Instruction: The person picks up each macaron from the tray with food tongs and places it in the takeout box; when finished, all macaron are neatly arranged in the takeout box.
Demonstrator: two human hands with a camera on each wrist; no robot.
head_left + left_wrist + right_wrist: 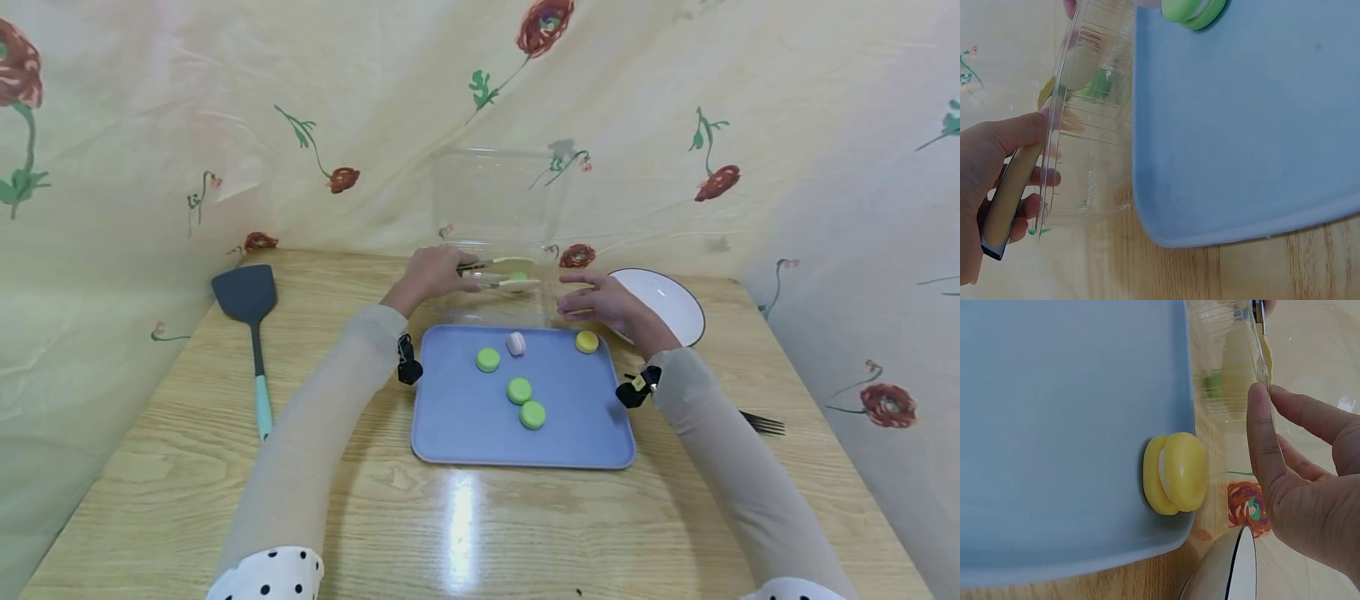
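My left hand [433, 277] holds tongs [1013, 194] by the handles. Their pale, flat tips [513, 263] are inside a clear plastic container [1094, 181], on either side of a green macaron [517, 276]; whether they touch it is unclear. My right hand [1310, 475] pinches the container's right rim between thumb and fingers. In front lies a blue tray [465, 425]. On it are several macarons: a yellow one [1182, 475] at the back right corner, a pale pink one [516, 343] tipped on its side near the back edge, and green ones [487, 359] toward the middle.
The container's clear lid [491, 196] stands raised against the flowered cloth behind. A white dish [663, 300] with a dark rim is behind my right wrist. A black fork [761, 423] shows partly beyond the right forearm. At left lies a spatula [246, 293] with a turquoise handle.
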